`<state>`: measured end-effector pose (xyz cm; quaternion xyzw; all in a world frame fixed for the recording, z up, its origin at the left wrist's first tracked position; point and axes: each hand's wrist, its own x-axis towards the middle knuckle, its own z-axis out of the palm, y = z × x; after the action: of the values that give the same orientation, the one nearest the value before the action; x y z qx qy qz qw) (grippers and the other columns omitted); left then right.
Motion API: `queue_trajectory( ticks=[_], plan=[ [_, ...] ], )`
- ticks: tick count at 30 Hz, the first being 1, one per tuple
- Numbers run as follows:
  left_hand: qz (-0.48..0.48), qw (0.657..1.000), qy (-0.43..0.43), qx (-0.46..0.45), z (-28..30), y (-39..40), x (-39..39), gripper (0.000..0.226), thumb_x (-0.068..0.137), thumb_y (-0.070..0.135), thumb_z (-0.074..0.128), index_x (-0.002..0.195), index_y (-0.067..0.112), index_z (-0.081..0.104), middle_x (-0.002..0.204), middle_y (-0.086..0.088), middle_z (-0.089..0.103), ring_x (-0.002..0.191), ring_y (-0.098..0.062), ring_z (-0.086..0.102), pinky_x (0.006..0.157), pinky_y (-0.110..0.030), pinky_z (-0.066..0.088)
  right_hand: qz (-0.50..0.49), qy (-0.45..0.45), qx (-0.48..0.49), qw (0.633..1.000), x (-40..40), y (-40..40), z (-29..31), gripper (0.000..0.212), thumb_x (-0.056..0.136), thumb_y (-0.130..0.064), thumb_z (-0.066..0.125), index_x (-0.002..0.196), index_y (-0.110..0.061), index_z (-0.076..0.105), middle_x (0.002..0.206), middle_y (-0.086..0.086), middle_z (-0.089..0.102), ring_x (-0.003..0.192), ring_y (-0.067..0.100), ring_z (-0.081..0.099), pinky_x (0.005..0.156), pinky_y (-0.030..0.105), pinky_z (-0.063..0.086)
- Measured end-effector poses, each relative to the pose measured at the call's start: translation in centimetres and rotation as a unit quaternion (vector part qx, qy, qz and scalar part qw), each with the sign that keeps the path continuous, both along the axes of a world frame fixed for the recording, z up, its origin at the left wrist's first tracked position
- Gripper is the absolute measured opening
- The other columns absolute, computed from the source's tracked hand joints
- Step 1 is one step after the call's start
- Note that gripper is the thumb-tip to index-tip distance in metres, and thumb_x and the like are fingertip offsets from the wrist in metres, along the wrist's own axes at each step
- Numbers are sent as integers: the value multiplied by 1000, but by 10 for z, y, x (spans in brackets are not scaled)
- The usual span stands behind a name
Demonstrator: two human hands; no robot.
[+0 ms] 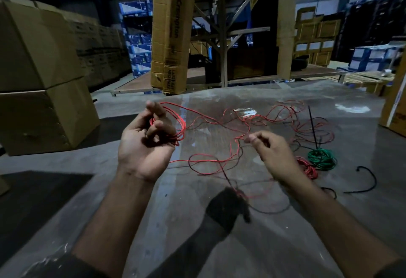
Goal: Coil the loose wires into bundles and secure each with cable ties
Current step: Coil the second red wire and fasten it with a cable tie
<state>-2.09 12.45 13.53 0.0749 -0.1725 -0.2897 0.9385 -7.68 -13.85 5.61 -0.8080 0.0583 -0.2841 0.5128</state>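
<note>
Both forearms reach over the glossy grey table (274, 244): the left hand (146, 143), palm up, grips a small coil of thin red wire (178, 128), whose loose tangled length (230, 159) trails right to the right hand (272, 154), which pinches it. Right of that hand lie a coiled green wire bundle (321, 159), a red bundle (308, 169) and a black cable tie (313, 127).

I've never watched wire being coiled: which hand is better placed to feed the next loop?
The right hand: it pinches the loose red wire trailing over the table. The left hand is occupied gripping the red coil.
</note>
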Motion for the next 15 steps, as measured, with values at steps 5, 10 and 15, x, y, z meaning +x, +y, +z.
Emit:
queue_trajectory(
  ticks=[5, 10, 15],
  plan=[
    [-55, 995, -87, -3, 4, -12, -2, 36, 106, 21, 34, 118, 1, 61, 103, -12, 74, 48, -5, 41, 92, -45, 56, 2, 151, -350, 925, 0, 22, -37, 24, 97, -38, 50, 105, -27, 70, 85, -3, 71, 81, 20, 67, 70, 31, 51],
    [196, 945, -186, 182, 4, -35, 8, 32, 108, 26, 23, 100, 16, 52, 118, -12, 72, 116, -23, 66, 112, -50, 34, 102, 103, -494, 857, -20, 60, -24, 26, 100, -45, 36, 111, -28, 51, 107, 0, 68, 100, 27, 64, 77, 40, 51],
    [349, 721, -375, 466, -23, -46, 21, 31, 110, 23, 20, 95, 16, 46, 106, -2, 76, 118, -10, 63, 111, -39, 35, 21, -50, -505, 862, -36, 65, 1, 31, 98, -47, 28, 107, -30, 52, 98, -8, 58, 78, 17, 63, 60, 34, 49]
  ],
)
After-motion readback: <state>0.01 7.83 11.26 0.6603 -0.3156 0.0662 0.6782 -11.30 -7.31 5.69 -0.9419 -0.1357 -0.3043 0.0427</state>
